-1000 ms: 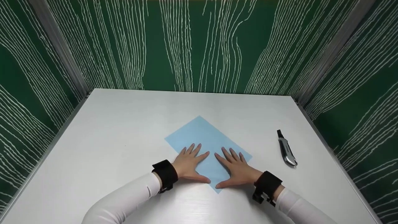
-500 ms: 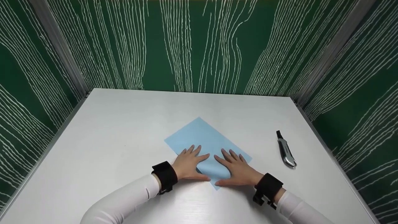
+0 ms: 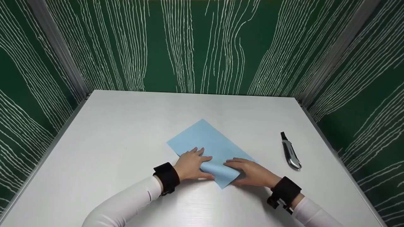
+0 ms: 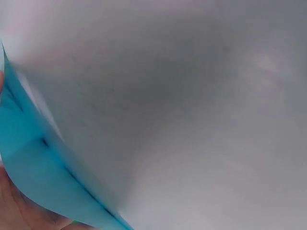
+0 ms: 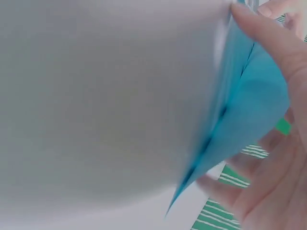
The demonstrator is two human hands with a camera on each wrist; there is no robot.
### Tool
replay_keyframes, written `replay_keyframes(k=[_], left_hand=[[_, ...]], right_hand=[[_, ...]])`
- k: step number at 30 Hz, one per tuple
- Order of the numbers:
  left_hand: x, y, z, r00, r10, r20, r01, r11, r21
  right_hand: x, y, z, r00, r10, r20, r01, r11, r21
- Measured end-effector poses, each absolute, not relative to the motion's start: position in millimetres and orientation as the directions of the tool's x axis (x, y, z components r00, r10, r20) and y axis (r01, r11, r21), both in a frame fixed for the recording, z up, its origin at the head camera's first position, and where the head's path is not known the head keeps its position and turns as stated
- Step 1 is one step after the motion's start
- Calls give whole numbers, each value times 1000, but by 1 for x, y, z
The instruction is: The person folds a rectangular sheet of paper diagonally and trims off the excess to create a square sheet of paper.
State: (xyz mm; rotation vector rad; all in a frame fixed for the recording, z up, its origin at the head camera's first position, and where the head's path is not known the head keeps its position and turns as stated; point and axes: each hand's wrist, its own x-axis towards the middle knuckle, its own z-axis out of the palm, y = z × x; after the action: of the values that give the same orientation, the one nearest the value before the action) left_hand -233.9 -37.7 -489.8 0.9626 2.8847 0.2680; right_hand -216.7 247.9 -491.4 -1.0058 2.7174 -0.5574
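A light blue sheet of paper lies on the white table, with a raised, rounded fold near its front corner. My left hand rests on the sheet's left side, fingers spread and thumb along the near edge. On the other side, my right hand touches the fold with its fingers together, thumb low by the front corner. In the right wrist view the paper bulges between the thumb and the fingers of the right hand. The left wrist view has the paper's layered edge at lower left.
A grey and black utility knife lies to the right of the paper on the white table. Green panels with white wavy lines and grey corner posts stand behind and beside the table.
The paper's front part has risen from flat into a rounded fold. My right hand has shifted right and turned, its spread fingers now together; the left hand has barely moved.
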Motion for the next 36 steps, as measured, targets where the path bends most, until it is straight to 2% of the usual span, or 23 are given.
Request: replay_keyframes(k=[11,20,23,30,36], left_hand=[[-236,-40,-486,-759,646,-81,624,757,193],[-239,-39,-485,-772,636,13,585,702,406],[-241,-41,-484,-771,635,35,585,686,433],[-247,-44,-484,-801,598,36,518,662,541],[-252,-46,-481,-824,567,18,471,666,579]], right_hand=[[-217,249,-492,-792,-602,104,-592,714,-374],[-217,243,-497,-795,-563,226,-607,740,-289],[-219,245,-499,-812,-541,217,-582,727,-364],[-228,259,-501,-856,-498,139,-465,623,-629],[-234,273,-502,-888,-452,84,-362,573,-735]])
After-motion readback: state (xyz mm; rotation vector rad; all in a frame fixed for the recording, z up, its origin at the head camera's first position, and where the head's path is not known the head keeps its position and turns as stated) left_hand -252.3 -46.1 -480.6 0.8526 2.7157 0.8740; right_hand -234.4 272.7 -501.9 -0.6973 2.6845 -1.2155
